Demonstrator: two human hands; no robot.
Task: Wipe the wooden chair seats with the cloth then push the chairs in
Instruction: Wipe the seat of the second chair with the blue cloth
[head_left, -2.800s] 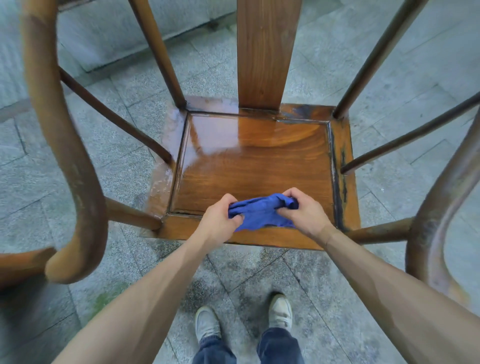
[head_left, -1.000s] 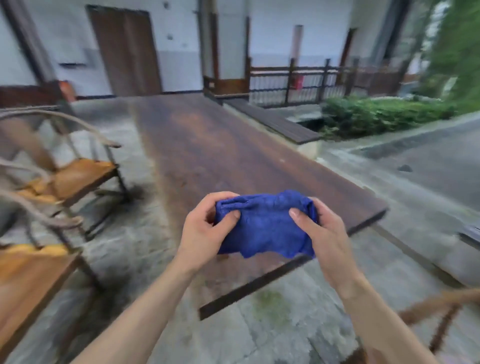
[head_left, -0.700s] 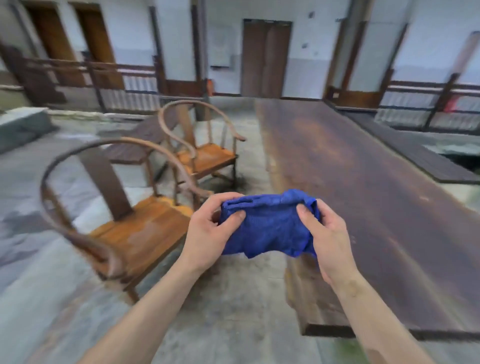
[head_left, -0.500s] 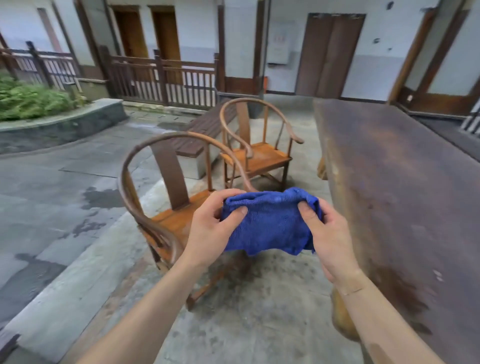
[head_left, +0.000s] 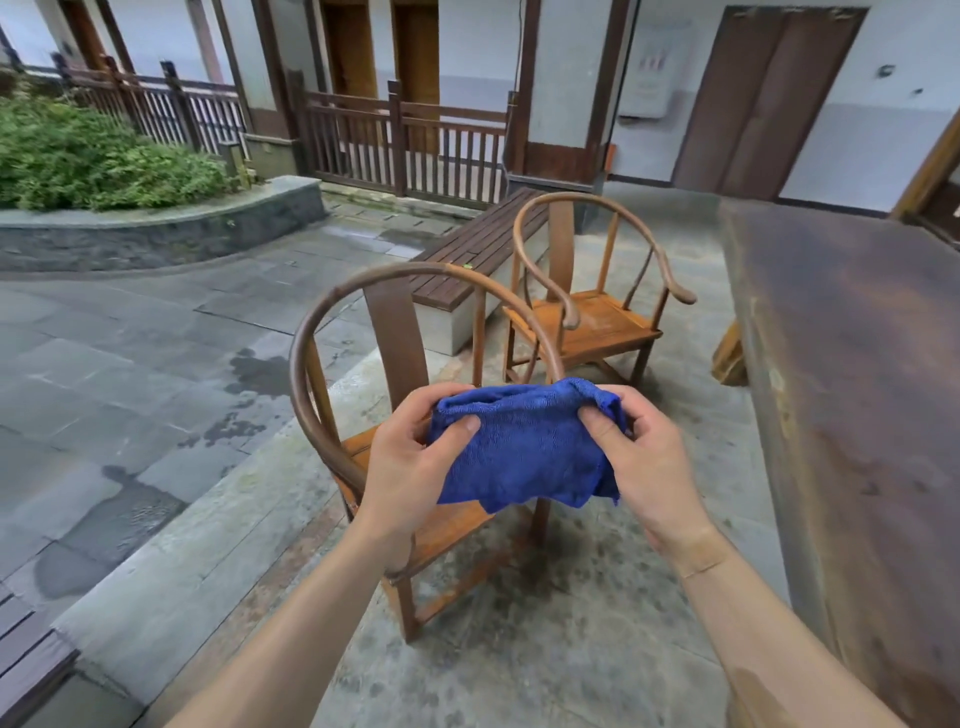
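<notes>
I hold a crumpled blue cloth (head_left: 524, 447) in front of me at chest height. My left hand (head_left: 410, 467) grips its left end, thumb on top. My right hand (head_left: 644, 462) grips its right end the same way. Behind and below the cloth stands a round-backed wooden chair (head_left: 332, 374); my hands and the cloth hide most of its orange-brown seat. A second chair of the same kind (head_left: 597, 317) stands farther back, its seat in plain view. Both chairs stand away from the long dark wooden table (head_left: 857, 374) on the right.
A slatted wooden bench (head_left: 478, 249) stands behind the chairs. Stone paving with wet patches spreads to the left, bounded by a curved stone planter (head_left: 156, 228) with shrubs. A wooden railing (head_left: 405, 140) and doors line the far wall.
I left the wiped chair seat, lifted the cloth in both hands and turned left. The table slid to the right edge of view and two other chairs came to the centre.
</notes>
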